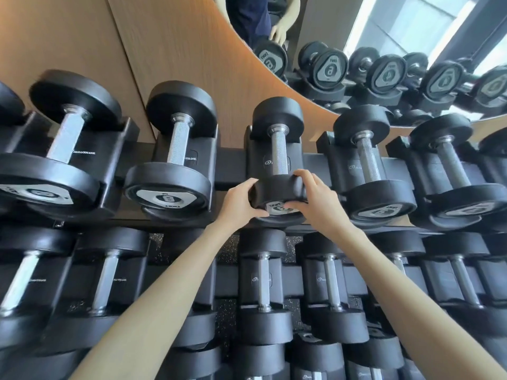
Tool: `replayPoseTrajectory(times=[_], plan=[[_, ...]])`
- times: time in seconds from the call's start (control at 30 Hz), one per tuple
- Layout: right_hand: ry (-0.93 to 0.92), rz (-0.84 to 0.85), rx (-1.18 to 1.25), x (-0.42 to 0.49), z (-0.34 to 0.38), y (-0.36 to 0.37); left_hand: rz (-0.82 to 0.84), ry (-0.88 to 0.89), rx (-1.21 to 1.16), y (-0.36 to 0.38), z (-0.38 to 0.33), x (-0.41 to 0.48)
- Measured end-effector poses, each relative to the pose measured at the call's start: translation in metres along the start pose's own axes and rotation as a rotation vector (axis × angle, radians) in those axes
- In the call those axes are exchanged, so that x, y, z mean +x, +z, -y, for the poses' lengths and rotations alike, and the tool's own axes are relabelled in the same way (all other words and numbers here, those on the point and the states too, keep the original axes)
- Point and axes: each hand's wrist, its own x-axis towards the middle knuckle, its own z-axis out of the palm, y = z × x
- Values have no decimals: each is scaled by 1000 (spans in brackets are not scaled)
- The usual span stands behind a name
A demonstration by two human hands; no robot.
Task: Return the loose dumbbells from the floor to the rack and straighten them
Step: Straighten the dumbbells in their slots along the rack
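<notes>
Head view: the dumbbell (278, 160) lies in its cradle on the rack's (233, 165) top row. The left hand (241, 204) and right hand (315, 201) both grip its near head, fingers curled over the rim. Neighbouring dumbbells (175, 160) sit cradled alongside.

The middle dumbbell (278, 160) lies on the top row of the rack (230, 165), the left hand (241, 201) gripping its near head from the left, the right hand (315, 198) from the right. The left neighbour (175, 154) and right neighbour (370, 165) flank it; the mirror (411, 28) stands behind it, rightward
</notes>
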Motion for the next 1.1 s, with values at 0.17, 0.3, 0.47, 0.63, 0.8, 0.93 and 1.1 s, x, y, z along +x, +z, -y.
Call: replayPoseTrajectory(times=[0.17,0.3,0.47,0.63,0.8,0.93,1.1], plan=[[42,41,199,-3,-31,-8,76,104,264,-9,-32,6],[105,108,616,-13,-52,-5,46,126,597,-7,-71,10],[98,61,702,-17,-55,16,40,139,642,-12,-66,9],[75,65,517,-3,-42,9,21,158,168,-21,-18,-4],[14,2,256,-3,-36,8,-32,101,-77,-9,-1,-9],[6,8,231,-3,-32,8,-26,52,-80,-9,-1,-11],[10,36,9,-9,-28,5,21,-26,147,-10,-11,-27]])
